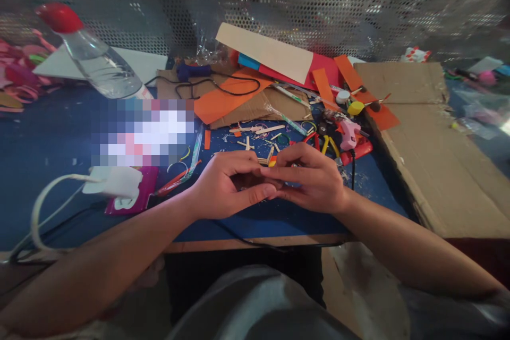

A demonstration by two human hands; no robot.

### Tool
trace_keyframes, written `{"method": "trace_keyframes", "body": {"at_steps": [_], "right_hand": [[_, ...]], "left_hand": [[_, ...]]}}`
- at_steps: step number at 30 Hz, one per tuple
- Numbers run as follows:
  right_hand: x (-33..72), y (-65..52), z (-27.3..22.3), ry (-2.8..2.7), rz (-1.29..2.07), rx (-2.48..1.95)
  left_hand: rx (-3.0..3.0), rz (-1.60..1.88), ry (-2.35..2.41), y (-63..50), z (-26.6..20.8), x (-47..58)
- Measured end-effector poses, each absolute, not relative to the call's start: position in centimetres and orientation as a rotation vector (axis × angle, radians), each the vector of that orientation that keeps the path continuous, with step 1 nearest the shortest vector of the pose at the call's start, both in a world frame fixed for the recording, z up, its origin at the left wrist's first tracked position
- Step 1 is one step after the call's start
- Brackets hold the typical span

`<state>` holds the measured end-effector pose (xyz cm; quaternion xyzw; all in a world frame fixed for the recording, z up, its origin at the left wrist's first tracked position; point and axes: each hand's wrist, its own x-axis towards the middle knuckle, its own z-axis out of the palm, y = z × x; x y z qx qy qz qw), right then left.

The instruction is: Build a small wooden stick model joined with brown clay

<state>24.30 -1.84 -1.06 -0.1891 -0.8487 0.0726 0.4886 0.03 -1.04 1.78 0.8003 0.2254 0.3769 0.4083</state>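
Apparently busy with small, close finger work, at the centre of the clock, low over the blue table. Holding left hand and right hand curled there, in touch at the fingertips as for a pinch. Cannot tell from this view between a tiny piece in the grip and bare fingers only. Just beyond, at twelve o'clock, can see loose wooden sticks, probably belonging to this work; at two o'clock, a pink glue gun. Judging from the pose, next calling for steady fingertips and light, even pressure. Cannot see well into the space between both palms. At three o'clock, can see cardboard only partly, cut off by the frame edge. Between nine and ten o'clock, cannot read anything under a patch of coarse squares.
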Motion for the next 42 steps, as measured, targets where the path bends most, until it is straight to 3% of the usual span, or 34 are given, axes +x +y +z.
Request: {"method": "trace_keyframes", "body": {"at_steps": [19,42], "right_hand": [[24.20,-1.98,-1.70,-2.071,0.244,-0.478],[24.45,-1.97,-1.35,-2.190,0.370,-0.399]], "left_hand": [[1.619,0.674,0.617,-1.20,1.75,0.61],[1.638,0.522,0.589,-0.96,1.62,0.20]]}}
